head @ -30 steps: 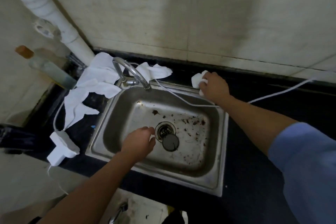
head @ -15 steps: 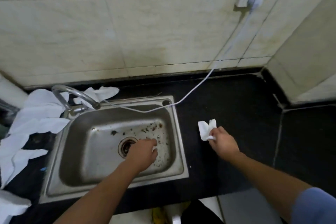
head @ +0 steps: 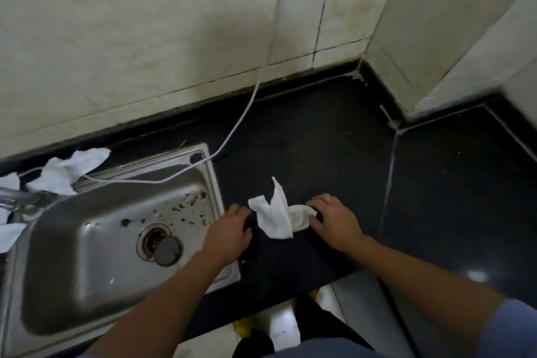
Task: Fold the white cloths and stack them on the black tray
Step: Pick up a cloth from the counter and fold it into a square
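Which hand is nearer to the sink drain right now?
Left. The left hand is over the right rim of the sink, just right of the drain; the right hand is farther right, holding the white cloth.

The wall (head: 145,38) was pale tile with dark stains. A white cord (head: 252,97) hung down it onto the black surface (head: 319,139). A dirty metal sink (head: 72,270) sat at the left. The floor (head: 279,320) below looked light.
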